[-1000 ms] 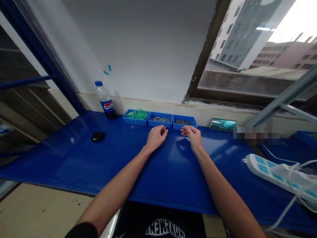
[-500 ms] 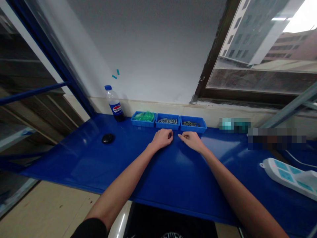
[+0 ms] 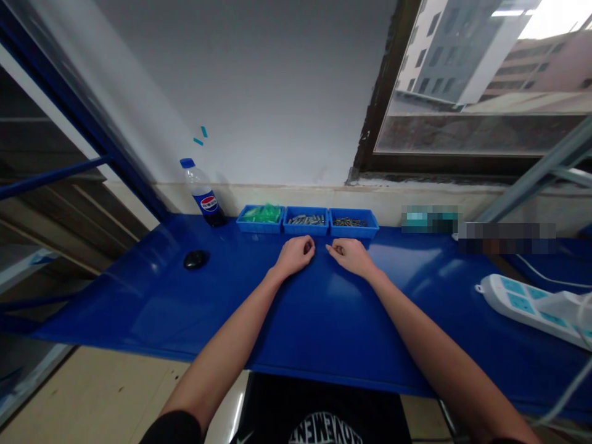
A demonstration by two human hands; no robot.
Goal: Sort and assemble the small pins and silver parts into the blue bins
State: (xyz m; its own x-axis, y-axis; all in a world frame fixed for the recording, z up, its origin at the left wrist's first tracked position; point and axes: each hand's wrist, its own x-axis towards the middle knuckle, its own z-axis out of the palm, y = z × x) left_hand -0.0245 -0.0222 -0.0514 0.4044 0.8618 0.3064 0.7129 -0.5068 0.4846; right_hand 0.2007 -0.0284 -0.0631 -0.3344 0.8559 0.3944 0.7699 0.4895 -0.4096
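Note:
On the blue tabletop (image 3: 296,320), my left hand (image 3: 295,254) rests in a loose fist, the thumb meeting the curled fingers. Nothing shows inside it. My right hand (image 3: 352,255) lies a short gap to the right, fingers curled in and the thumb side pointing left, with no object visible in it. Just beyond both hands stand three blue bins in a row. The left bin (image 3: 259,227) holds green plastic pieces (image 3: 261,214). Grey metal or plastic anchors (image 3: 306,219) fill the middle bin (image 3: 306,230). Brownish screws (image 3: 350,222) lie in the right bin (image 3: 354,233). Neither hand touches a bin.
A cola bottle (image 3: 203,194) stands at the back left, with a black mouse-like object (image 3: 195,259) in front of it. On the right lies a white power strip (image 3: 531,302) with a cable. A wall and window frame (image 3: 416,163) close off the back.
The camera view has shifted slightly, so the scene appears a little further left. Both hands keep the same curled pose on the table.

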